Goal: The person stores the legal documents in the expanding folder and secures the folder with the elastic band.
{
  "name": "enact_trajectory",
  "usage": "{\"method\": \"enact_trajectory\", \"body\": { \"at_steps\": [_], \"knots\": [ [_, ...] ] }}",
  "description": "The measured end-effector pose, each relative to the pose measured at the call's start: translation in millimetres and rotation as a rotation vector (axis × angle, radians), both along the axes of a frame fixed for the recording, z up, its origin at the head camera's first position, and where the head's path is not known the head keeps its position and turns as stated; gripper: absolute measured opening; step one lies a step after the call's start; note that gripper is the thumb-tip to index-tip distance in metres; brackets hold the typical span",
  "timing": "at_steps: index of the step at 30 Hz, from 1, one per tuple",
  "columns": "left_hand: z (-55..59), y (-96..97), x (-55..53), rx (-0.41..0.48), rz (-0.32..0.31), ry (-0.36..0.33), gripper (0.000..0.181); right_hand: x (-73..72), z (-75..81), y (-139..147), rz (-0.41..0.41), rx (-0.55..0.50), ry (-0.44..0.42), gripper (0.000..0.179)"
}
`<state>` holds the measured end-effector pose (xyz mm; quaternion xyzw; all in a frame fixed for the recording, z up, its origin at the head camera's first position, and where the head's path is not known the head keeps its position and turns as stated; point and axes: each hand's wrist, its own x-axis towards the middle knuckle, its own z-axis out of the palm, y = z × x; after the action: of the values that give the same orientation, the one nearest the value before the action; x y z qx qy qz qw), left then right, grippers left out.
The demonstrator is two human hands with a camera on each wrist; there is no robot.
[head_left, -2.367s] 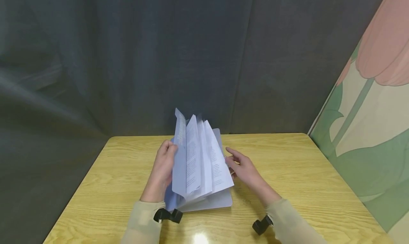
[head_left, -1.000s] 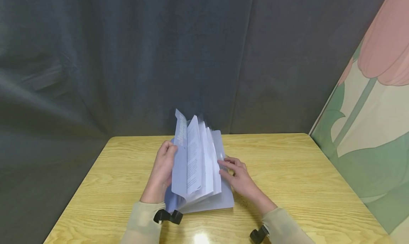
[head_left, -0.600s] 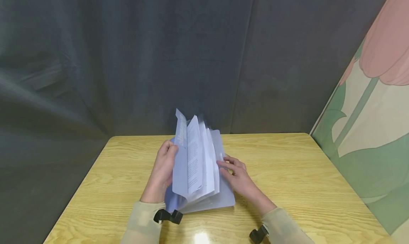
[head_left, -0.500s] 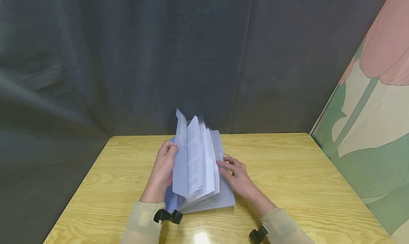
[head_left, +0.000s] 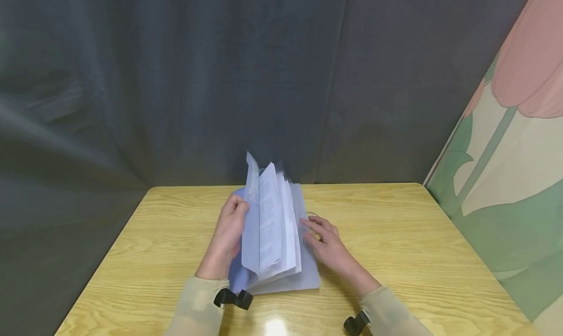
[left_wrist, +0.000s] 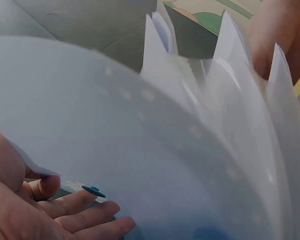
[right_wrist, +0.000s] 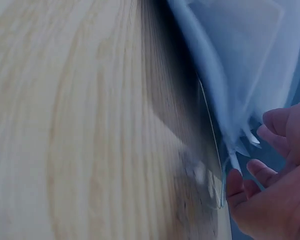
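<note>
A translucent blue document folder (head_left: 250,233) stands partly fanned on the table, its front cover raised. White printed papers (head_left: 269,223) show inside its clear pockets. My left hand (head_left: 227,231) holds the cover's left edge, thumb on the near face and fingers behind. Beside those fingers, a small teal button (left_wrist: 93,191) shows in the left wrist view. My right hand (head_left: 327,245) is at the folder's right side, fingers loosely bent and fingertips over the back panel; whether they touch it I cannot tell. A thin cord (right_wrist: 208,112) runs along the folder's edge near the right hand's fingers.
The wooden table (head_left: 396,238) extends around the folder on every side. Behind it hangs a dark grey curtain (head_left: 246,81). A wall panel with painted tulips (head_left: 506,179) borders the right side. Black camera mounts (head_left: 233,298) sit on both wrists.
My right hand has moved from the front page's edge in toward the back panel, and the pages have settled closer together. The cover, with my left hand, has shifted slightly right.
</note>
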<state>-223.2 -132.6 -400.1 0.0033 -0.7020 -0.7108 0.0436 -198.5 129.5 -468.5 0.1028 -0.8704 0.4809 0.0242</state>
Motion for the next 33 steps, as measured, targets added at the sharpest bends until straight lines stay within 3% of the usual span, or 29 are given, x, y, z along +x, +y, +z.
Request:
{"method": "enact_trajectory", "body": {
  "at_steps": [6,15,27,33],
  "knots": [
    [-4.6,10.8,-0.3,-0.052,0.033,-0.001,0.016,2.6,0.3,9.7,-0.021,-0.003,0.029,0.046],
    [-7.4,22.9,1.3,-0.147,0.058,-0.003,0.011,0.4,-2.0,27.9,-0.012,-0.013,-0.066,0.053],
    [-20.2,36.1,1.6,-0.245,0.062,0.019,0.014,-1.5,-3.7,43.4,-0.025,-0.006,-0.057,0.055],
    [-24.1,44.2,3.3,-0.346,0.089,0.04,0.014,-6.4,-3.5,49.4,-0.024,-0.001,-0.045,0.058]
  ]
}}
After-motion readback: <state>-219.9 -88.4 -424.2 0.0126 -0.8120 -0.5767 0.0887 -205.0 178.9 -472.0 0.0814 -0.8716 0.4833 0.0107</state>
